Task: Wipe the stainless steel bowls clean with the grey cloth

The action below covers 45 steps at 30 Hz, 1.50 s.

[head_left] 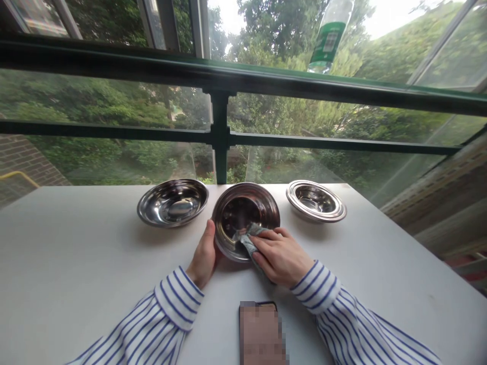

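Note:
Tilted toward me at the middle of the table is a shiny metal bowl (247, 203). My left hand (204, 254) grips its left rim, thumb along the outside edge and the other fingers hidden behind. A grey-green cloth (249, 244) is pressed against the bowl's lower inside wall by my right hand (283, 256), whose fingers are closed over it. To the left sits a wide metal bowl (160, 197). On the right stands another metal bowl (299, 207) with a broad rim, seemingly more than one nested together.
A phone-like object (261, 332), blurred out, lies near me on the white table (95, 263). Behind the table's far edge runs a dark green railing (160, 71) with glass panes. A plastic bottle (327, 43) with a green label stands on the top rail.

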Motion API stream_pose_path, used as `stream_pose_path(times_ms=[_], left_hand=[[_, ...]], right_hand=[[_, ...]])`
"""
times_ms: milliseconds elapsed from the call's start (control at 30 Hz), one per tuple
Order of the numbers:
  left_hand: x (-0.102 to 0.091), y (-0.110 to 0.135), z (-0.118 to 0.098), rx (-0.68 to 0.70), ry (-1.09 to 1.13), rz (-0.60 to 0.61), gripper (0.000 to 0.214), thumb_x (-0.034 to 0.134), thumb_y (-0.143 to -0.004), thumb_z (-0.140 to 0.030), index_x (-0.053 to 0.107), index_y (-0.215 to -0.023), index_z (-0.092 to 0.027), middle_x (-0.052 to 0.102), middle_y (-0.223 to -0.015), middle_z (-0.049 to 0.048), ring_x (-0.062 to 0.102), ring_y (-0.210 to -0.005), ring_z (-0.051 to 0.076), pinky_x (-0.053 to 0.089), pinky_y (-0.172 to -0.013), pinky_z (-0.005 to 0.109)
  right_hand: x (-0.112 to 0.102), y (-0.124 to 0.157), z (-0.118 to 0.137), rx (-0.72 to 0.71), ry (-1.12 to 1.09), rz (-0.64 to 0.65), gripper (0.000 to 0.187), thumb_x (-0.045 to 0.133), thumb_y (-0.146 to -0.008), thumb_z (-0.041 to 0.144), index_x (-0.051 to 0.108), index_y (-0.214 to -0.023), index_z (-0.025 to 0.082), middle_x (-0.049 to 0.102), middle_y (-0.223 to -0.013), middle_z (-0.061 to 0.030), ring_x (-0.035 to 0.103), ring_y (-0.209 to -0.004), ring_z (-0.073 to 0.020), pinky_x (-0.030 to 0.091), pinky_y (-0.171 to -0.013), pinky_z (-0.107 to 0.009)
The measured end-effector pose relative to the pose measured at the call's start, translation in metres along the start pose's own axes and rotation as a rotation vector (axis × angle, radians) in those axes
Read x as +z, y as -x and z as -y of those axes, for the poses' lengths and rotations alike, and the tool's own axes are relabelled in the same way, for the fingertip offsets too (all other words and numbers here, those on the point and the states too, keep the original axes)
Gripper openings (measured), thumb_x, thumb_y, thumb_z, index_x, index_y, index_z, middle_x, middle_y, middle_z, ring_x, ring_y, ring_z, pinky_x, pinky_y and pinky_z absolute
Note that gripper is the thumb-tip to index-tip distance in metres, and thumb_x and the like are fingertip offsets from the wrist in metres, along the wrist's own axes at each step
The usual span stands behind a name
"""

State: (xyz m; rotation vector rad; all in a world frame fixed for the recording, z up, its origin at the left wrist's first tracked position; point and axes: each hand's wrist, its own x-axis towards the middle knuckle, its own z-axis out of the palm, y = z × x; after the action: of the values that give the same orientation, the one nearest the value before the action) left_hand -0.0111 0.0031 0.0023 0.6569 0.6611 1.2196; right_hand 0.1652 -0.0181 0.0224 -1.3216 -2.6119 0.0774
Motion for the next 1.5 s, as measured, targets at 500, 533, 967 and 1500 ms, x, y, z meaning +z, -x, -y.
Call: stream_pose_path(times_ms=[500, 533, 967, 1500], left_hand=[[0.000, 0.001, -0.001, 0.018, -0.004, 0.002, 0.056, 0.043, -0.083, -0.055, 0.058, -0.120, -0.016, 0.066, -0.114, 0.0096, 0.049, -0.120, 0.028, 0.029, -0.106, 0.042], [-0.001, 0.000, 0.000, 0.022, -0.008, 0.006, 0.057, 0.043, -0.083, -0.056, 0.059, -0.120, -0.015, 0.066, -0.114, 0.0100, 0.048, -0.120, 0.028, 0.029, -0.106, 0.042], [-0.003, -0.003, 0.002, 0.063, 0.008, -0.016, 0.055, 0.044, -0.083, -0.055, 0.058, -0.121, -0.017, 0.065, -0.116, 0.0086, 0.049, -0.120, 0.027, 0.030, -0.105, 0.041], [-0.007, -0.005, 0.003, 0.079, -0.065, -0.037, 0.057, 0.042, -0.083, -0.057, 0.060, -0.119, -0.016, 0.065, -0.116, 0.0088, 0.048, -0.120, 0.025, 0.028, -0.107, 0.038]], right_hand=[[0.005, -0.008, 0.014, -0.048, -0.001, -0.041, 0.035, 0.035, -0.091, 0.030, 0.053, -0.117, 0.014, 0.065, -0.109, -0.0108, 0.053, -0.104, -0.0225, 0.034, -0.083, -0.036], [0.008, -0.010, 0.019, -0.078, -0.029, -0.051, 0.038, 0.035, -0.091, 0.031, 0.049, -0.122, 0.013, 0.063, -0.114, -0.0111, 0.052, -0.106, -0.0224, 0.034, -0.084, -0.035], [0.009, -0.008, 0.015, -0.070, -0.016, -0.072, 0.040, 0.038, -0.089, 0.030, 0.049, -0.122, 0.012, 0.063, -0.113, -0.0128, 0.052, -0.107, -0.0235, 0.034, -0.086, -0.037], [0.012, -0.006, 0.018, -0.170, -0.056, -0.021, 0.048, 0.039, -0.089, 0.033, 0.040, -0.131, 0.011, 0.056, -0.125, -0.0125, 0.046, -0.116, -0.0238, 0.034, -0.091, -0.038]])
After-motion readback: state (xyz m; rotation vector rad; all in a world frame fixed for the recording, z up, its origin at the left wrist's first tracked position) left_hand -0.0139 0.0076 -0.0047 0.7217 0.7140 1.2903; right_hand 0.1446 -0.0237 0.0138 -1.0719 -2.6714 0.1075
